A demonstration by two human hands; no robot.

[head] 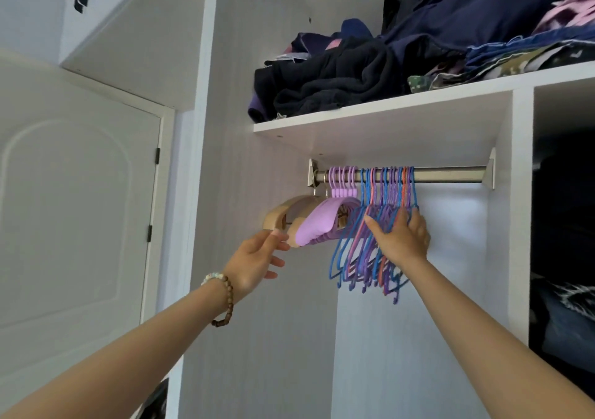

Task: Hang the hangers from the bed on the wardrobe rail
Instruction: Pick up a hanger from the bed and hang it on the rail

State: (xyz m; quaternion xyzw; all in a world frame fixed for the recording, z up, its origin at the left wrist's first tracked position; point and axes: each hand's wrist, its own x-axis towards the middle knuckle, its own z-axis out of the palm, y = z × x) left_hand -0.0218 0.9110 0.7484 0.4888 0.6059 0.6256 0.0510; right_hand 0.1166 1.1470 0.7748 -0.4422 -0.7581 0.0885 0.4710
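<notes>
Just above the right hand (pixel 402 241), the hangers (pixel 386 189) hang on the sideways-running rail (pixel 450 173); its flat, spread fingers press their right flank. The left hand (pixel 254 264) hovers slack and empty, farther left.

A steel rail (pixel 450 174) runs under a white shelf (pixel 370 111), with dark clothes (pixel 347 77) piled on the shelf at 1 o'clock. Thin blue, purple and orange hangers (pixel 360 251) hang bunched on the rail. At their 9 o'clock hang thick lilac hangers (pixel 317 225), then wooden hangers (pixel 277 214). The right hand (pixel 402 239) lies flat with spread fingers against the thin hangers' 3 o'clock side. The left hand (pixel 254 260), wearing a bead bracelet (pixel 225 301), is loose-fingered, its fingertips just by the wooden hangers' lower end. A door (pixel 74 209) stands at 9 o'clock.
</notes>
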